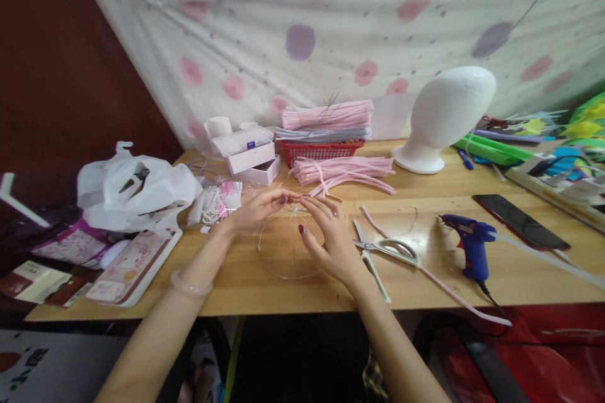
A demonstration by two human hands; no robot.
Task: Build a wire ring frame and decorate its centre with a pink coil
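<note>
My left hand (261,208) and my right hand (331,236) meet over the middle of the wooden table (472,277). Their fingertips pinch a thin silver wire (289,274) that curves into a loop below them and ends in a small twisted tuft between the fingers. The left wrist wears a pale bangle (189,285). The right hand wears a ring. Just right of the right hand lie scissors (385,249). Behind the hands lies a pile of pink pipe cleaners (345,171).
A blue glue gun (470,242) stands at the right, a dark phone (520,220) beyond it. A white foam head (442,116), a red basket (319,150) with pink strips, small boxes (248,157), a white plastic bag (135,192) and a tray (135,267) line the back and left.
</note>
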